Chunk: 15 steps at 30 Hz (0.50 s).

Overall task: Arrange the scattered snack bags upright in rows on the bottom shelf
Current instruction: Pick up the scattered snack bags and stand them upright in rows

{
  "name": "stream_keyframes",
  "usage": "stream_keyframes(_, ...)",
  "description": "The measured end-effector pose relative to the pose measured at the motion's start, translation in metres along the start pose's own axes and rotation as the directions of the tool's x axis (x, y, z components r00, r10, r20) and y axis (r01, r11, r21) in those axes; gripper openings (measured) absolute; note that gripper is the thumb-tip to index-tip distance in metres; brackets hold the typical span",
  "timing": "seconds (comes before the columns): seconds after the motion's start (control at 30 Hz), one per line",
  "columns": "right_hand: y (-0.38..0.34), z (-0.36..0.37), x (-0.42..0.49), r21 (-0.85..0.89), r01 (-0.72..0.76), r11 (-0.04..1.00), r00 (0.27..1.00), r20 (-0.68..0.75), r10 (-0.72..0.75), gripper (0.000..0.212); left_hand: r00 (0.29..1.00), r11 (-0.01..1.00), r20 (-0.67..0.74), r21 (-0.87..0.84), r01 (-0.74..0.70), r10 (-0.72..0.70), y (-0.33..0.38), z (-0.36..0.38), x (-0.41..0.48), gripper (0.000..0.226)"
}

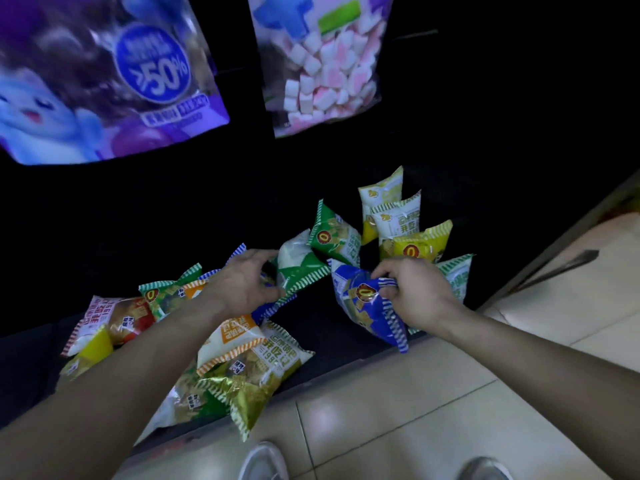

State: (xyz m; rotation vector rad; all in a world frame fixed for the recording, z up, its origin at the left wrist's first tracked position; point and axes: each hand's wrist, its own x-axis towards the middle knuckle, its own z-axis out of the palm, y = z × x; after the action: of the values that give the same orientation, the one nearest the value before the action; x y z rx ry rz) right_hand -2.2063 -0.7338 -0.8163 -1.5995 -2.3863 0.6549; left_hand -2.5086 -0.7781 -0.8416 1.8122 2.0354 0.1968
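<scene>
Bottom shelf (346,358) is seen as a dark surface low in the head view, its front edge meeting the tiled floor (415,410). A green-and-white bag (301,268) is gripped by the left hand (244,284), fingers curled over its upper side and thumb under it; the bag is tilted, mid-shelf. A blue bag (363,306) is pinched at its striped top seam by the right hand (415,292), fingers closed tight on the seam; the bag is leaning, its lower end near the shelf's front edge.

Behind and right of the hands, several bags are stood roughly upright close together: a green bag (334,235), a pale yellow bag (381,194), a white bag (398,216), a yellow bag (420,245) and a green-striped bag (457,275) partly hidden by the right hand.

On the left half of the shelf, bags are left lying flat and overlapped: a red bag (114,317), an orange-and-white bag (232,337), a gold bag (256,379) overhanging the front edge, more under the left forearm.

Above, a purple pouch (104,81) and a marshmallow bag (322,64) are hung. Two shoes (263,462) are seen at the bottom edge
</scene>
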Motion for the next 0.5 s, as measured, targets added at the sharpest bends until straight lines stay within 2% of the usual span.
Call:
stream_keyframes(0.1, 0.007, -0.027, -0.020, 0.078, -0.004, 0.997, 0.999, -0.037, 0.007, 0.022, 1.000, 1.000, 0.004, -0.004, -0.028, 0.028, 0.017, -0.008, -0.014, 0.089)
stream_keyframes(0.3, 0.014, -0.041, -0.043, 0.326, 0.032, 0.945, 0.998, -0.059, -0.014, 0.018, 0.997, 0.957, 0.068, -0.291, -0.018, 0.039, 0.053, -0.010, -0.015, 0.100)
stream_keyframes(0.5, 0.016, -0.030, -0.037, 0.416, 0.067, 0.907, 0.997, -0.056, -0.047, 0.025, 0.981, 0.844, 0.190, -0.532, 0.074, 0.033, 0.064, 0.009, -0.002, 0.117)
